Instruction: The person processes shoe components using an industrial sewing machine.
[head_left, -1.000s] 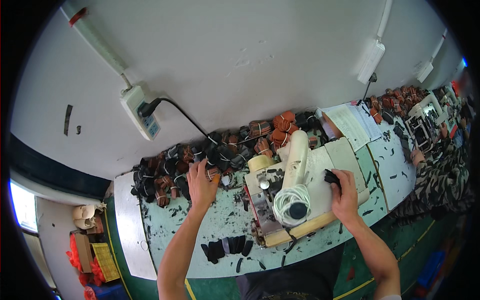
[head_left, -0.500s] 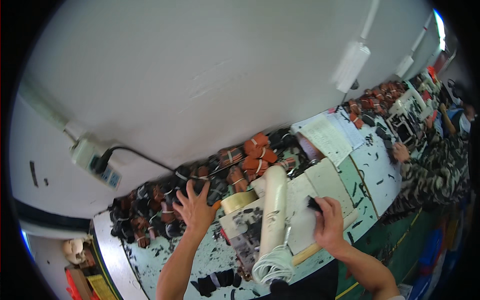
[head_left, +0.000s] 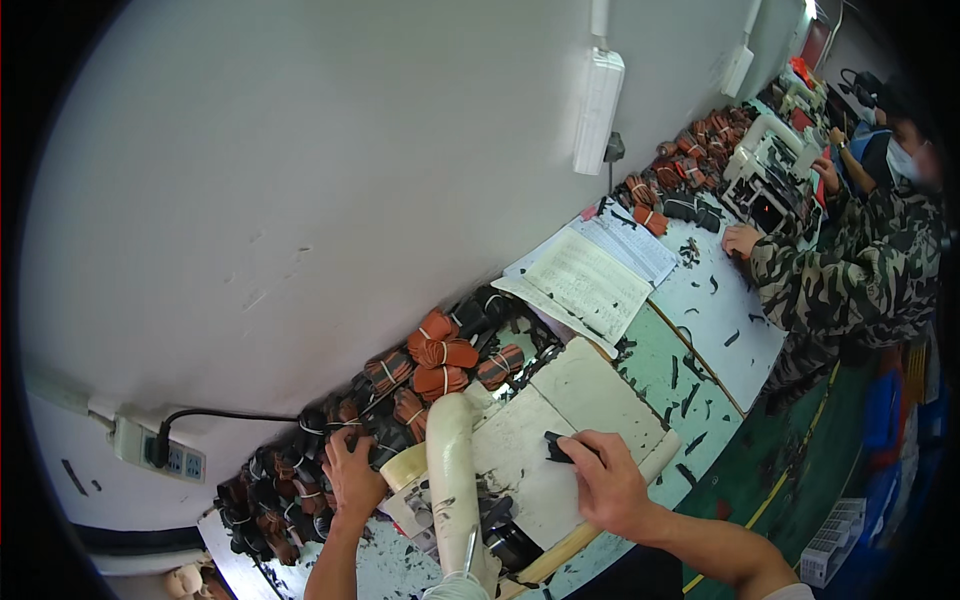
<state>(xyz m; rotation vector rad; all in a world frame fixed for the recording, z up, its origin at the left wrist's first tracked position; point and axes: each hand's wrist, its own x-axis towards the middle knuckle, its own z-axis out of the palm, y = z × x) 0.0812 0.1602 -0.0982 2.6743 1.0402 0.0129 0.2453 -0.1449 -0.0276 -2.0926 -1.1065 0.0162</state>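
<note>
My left hand (head_left: 354, 480) is at the pile of bundles along the wall, its fingers bent and closed on a dark bundle (head_left: 378, 446) that they partly hide. Over the pale machine table (head_left: 530, 430), my right hand (head_left: 612, 485) pinches a small black strip-like piece (head_left: 558, 448) between thumb and fingers. Between the hands stands a sewing machine with a cream-coloured arm (head_left: 450, 470); a yellowish round wheel (head_left: 405, 468) sits at its left side, close to my left hand. Black parts of the machine (head_left: 510, 545) show under the arm.
Orange-brown banded bundles (head_left: 442, 352) lie behind the machine. Papers (head_left: 590, 285) rest to its right, with black scraps (head_left: 690, 370) on the table. A power socket (head_left: 185, 460) with a black cable is on the wall. A co-worker in a camouflage sleeve (head_left: 830, 270) works at another machine (head_left: 770, 175).
The view has swung to the right, showing more of the co-worker. My left hand, spread before, has closed its fingers at the bundles. My right hand still holds the black piece over the machine table.
</note>
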